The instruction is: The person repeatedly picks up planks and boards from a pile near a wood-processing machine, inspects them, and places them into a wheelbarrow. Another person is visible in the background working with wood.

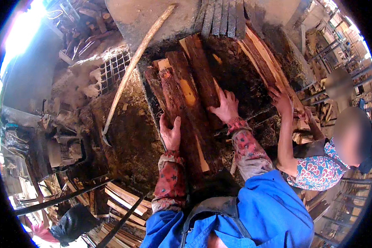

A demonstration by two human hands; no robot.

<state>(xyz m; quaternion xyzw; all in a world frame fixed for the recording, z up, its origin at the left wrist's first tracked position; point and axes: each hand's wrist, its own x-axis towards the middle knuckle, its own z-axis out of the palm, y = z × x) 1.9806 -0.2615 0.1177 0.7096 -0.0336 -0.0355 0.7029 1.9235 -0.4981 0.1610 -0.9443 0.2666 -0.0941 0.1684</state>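
Several rough wooden slabs with dark bark and pale cut patches lie side by side in front of me. My left hand (170, 133) is at their left edge, with its thumb and fingers around the side of a reddish bark slab (172, 93). On the right edge, my right hand (227, 106) has its thumb on top and its fingers along the outer side of a dark slab (203, 70). Between these, another bark slab (187, 91) shows a bare orange patch. The undersides of the slabs are hidden.
At the right a co-worker's hand (282, 100) rests on a long split slab (265, 60). A curved wooden-handled hook tool (132, 66) leans at the left, near a metal grate (113, 71). Dark metal bars (221, 18) lie ahead; cut boards (126, 198) are stacked lower left.
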